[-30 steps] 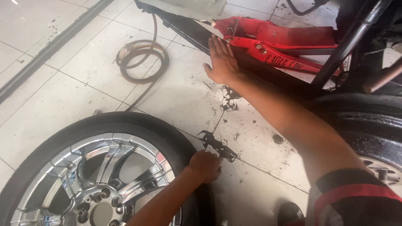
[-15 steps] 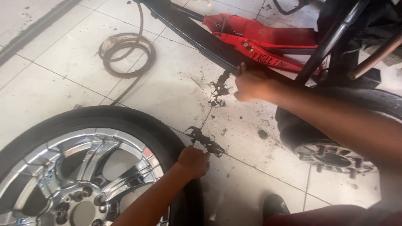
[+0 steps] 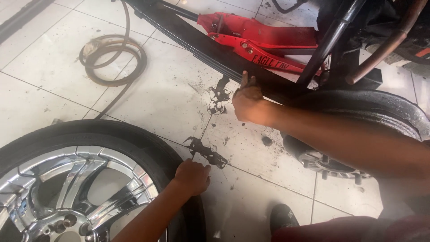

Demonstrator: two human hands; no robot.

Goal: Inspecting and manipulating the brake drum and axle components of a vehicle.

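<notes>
Head view, the only view supplied. Your left hand [image 3: 192, 177] sits low in the centre of the frame, resting against the tread of the wheel with the chrome rim [image 3: 76, 197] that fills the lower left corner. Its fingers are curled in narrowly; whether they enclose anything I cannot tell. Just above that hand, on the white tiled floor [image 3: 40, 80], lies a small dark greasy metal part [image 3: 207, 153], close to your knuckles but not clearly touched.

Your right hand [image 3: 247, 104] is at centre frame, upper middle, knuckles toward the camera, fingers closed around the edge of the long black steel bar [image 3: 201, 45] that runs diagonally from the top centre down to the right. The thumb stands upright against the bar. The grip is tight on the bar.

Behind the bar, in the upper right, lies a red floor jack [image 3: 264, 38]. A second tyre [image 3: 371, 107] lies under your right forearm at the right edge. Black grease stains [image 3: 218, 96] mark the tiles just left of your right hand. A coiled dark hose [image 3: 112, 60] lies in the upper left. A dark shoe [image 3: 283, 217] shows at bottom centre.
</notes>
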